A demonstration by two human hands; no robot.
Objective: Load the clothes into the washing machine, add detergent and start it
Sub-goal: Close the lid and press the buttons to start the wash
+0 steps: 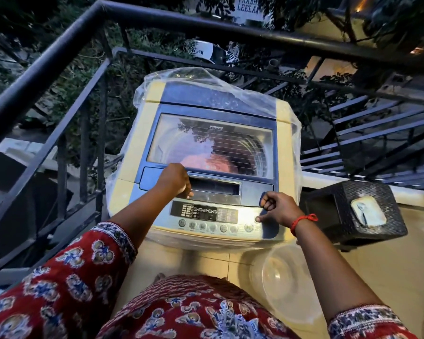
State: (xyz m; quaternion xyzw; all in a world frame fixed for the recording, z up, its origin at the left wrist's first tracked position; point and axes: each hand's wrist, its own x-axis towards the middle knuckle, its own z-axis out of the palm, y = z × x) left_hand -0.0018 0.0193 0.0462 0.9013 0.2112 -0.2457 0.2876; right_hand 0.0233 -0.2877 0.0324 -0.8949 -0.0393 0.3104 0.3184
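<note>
Thumb of right hand (pixel 280 208) on round button (pixel 257 219)

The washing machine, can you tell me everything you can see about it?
The washing machine is a cream and blue top-loader standing on a balcony beside a black railing. Clear plastic sheet drapes its back and sides. Its see-through lid is closed, with pinkish clothes showing inside. The front has a button panel. The left hand rests at the lid's handle; the right hand touches a button at the panel's right end.
</note>
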